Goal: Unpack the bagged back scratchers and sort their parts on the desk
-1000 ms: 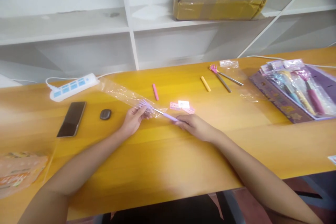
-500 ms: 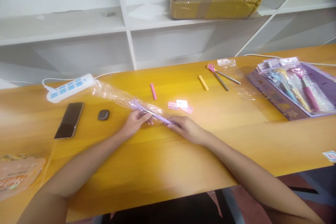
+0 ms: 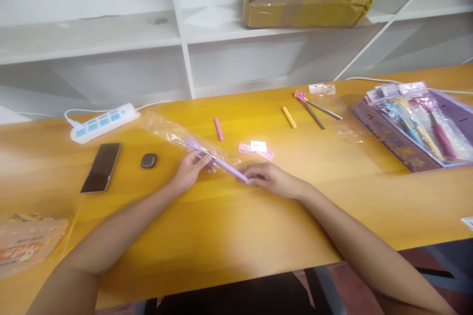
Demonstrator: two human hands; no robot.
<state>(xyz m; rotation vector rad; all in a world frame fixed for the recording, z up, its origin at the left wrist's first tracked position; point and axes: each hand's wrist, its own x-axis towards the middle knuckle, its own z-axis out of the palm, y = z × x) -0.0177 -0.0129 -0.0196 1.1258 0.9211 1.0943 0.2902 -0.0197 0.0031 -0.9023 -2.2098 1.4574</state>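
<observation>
Relative to the frame half a second earlier, the right hand has shifted to the end of the purple tool, exposing more of its handle. Nearest, at the lower left of the table, lies an orange package. The hands are apart, joined only by the tool, which slants between them above the table's middle: the left hand is clamped on its shaft, thumb uppermost, while the right hand's fingertips touch the handle's end; whether they pinch it cannot be told. The tool's claw-shaped head, beyond the left hand, overlaps a clear bag; whether it lies inside is unclear. To the left rest a phone and a small black case. Just beyond the right hand are pink slips and a white label. Farther back lie a pink tube, a yellow tube and two metal rods, their ends meeting near a pink claw head. At right, a purple box carries wrapped tools; at left, a white power strip lies near the table's rear edge. Farthest, a taped cardboard box sits on a white shelf.
</observation>
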